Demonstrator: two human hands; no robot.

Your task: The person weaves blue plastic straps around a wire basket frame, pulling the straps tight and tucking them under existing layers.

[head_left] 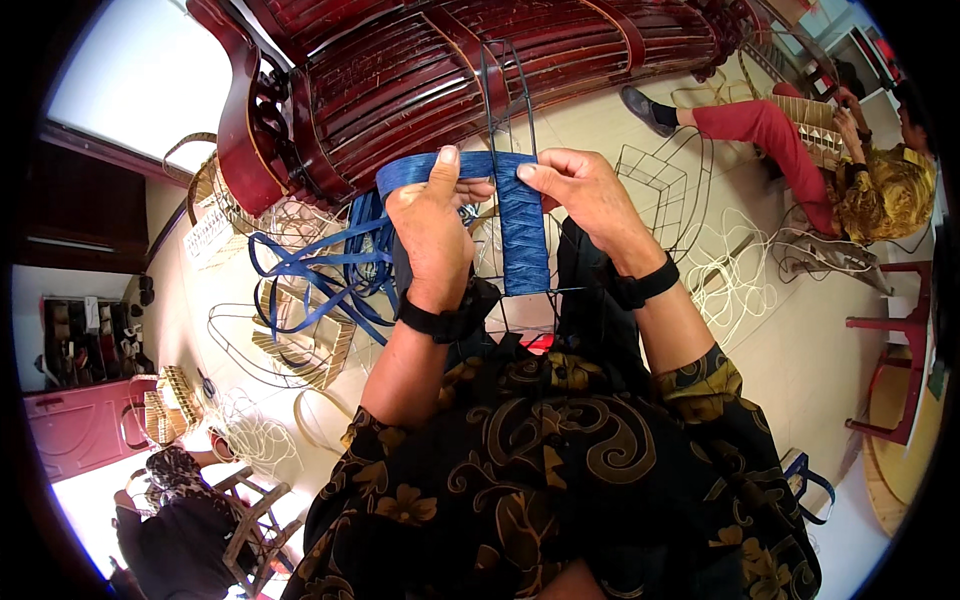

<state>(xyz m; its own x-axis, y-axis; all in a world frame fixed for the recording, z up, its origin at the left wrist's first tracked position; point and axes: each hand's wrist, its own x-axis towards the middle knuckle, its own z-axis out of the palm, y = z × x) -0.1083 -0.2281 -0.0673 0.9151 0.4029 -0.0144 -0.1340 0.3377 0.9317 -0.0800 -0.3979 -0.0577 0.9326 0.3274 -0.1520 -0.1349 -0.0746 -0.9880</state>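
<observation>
In front of me stands a narrow dark wire frame (531,110). Its near part is wrapped in overlapping turns of blue flat strap, forming a blue woven panel (526,240). From the panel's far end the loose blue strap (402,174) runs left and loops round my left hand (432,228), which is closed on it with the thumb raised. My right hand (598,205) pinches the strap at the panel's far right corner, thumb on top and fingers underneath. More lengths of blue strap (290,262) hang in loops beside my left wrist.
A dark red wooden bench (400,90) stands close ahead. Pale cord (730,280) lies tangled on the floor at right, near a bare wire basket frame (665,190). Half-woven baskets (300,335) lie at left. One person (885,195) sits at right, another (185,540) at lower left.
</observation>
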